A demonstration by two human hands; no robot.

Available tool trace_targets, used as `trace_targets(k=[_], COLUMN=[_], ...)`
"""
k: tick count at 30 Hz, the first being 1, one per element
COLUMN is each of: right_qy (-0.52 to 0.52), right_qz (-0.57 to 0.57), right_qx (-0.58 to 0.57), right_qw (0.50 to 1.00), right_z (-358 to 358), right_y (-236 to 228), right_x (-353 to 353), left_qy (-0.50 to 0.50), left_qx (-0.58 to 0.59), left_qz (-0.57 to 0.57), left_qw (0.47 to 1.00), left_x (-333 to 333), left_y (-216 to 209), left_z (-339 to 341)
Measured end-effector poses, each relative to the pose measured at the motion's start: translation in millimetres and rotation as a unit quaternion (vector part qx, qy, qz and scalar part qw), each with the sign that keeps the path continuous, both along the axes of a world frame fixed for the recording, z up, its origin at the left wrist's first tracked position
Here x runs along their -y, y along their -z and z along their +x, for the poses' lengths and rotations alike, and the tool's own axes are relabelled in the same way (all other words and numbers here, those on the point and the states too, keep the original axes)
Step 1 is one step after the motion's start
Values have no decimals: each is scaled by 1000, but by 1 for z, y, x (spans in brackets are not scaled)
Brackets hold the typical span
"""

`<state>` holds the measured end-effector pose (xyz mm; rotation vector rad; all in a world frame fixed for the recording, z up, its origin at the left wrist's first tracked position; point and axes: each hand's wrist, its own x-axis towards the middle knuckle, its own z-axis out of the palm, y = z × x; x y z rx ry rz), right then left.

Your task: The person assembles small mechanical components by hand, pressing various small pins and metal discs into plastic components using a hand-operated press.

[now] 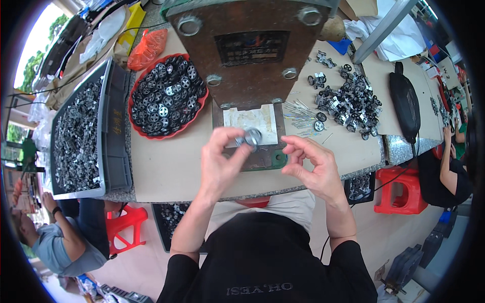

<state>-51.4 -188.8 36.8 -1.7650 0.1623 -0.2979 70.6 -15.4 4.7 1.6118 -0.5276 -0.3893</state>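
Observation:
Between the thumb and fingers of my left hand (pixel 220 160) is a small wheel (pixel 253 136), silvery and slightly blurred. It is over a sheet of stained white paper (pixel 262 118) on the base of the green-edged machine (pixel 252 70). My right hand (pixel 316 169) is just to the right of it, thumb and curled fingers apart, with nothing visible in them. To the left, a red bowl (pixel 135 129) is heaped with black wheels (pixel 166 91). At the right lies a pile of small wheeled chassis parts (pixel 351 103), with thin metal pins (pixel 302 112) beside it.
A grey crate (pixel 117 146) full of small dark parts stands at the left edge. Behind the bowl is an orange plastic bag (pixel 147 49). A black pouch (pixel 404 103) and a slanted metal post (pixel 384 33) are at the right. People sit on both sides near red stools (pixel 401 189).

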Motion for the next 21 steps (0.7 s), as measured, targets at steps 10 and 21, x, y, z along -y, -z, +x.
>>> trace_targets(k=[10, 21], right_qy=[29, 99], right_qz=[-12, -173], right_qx=[-51, 47], right_qw=[998, 979], right_z=[-17, -7], right_y=[16, -43], right_x=[22, 56], left_qy=[-113, -102], left_qx=[49, 68], left_qz=[33, 33], left_qw=[992, 992], left_x=[35, 38], left_y=[1, 13], left_z=[38, 42])
